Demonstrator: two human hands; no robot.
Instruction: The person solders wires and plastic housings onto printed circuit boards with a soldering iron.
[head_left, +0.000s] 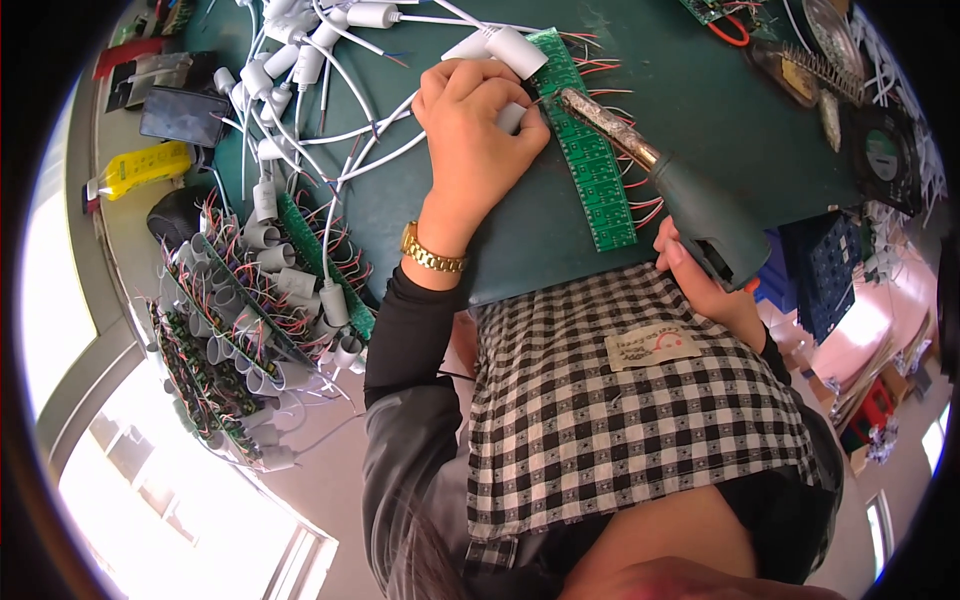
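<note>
A long green circuit board panel (592,165) lies on the dark green mat, with thin red and white wires sticking out along its right edge. My left hand (470,125), with a gold watch on the wrist, is closed at the panel's upper left edge. Its thumb and fingers pinch a whitish cylindrical connector (511,118), partly hidden by them. Another white cylindrical connector (515,52) lies just beyond, across the panel's top end. In my right hand (700,275) is a soldering iron (700,205) with a dark handle. Its tip points at the panel close to my left fingertips; contact is unclear.
White cabled connectors (300,65) are heaped at the far left. Near a phone (185,115) lies a yellow bottle (145,172). Wired boards with grey tubes (240,310) crowd the left edge. A coiled-metal holder (825,72) and a black spool (885,155) stand at the right.
</note>
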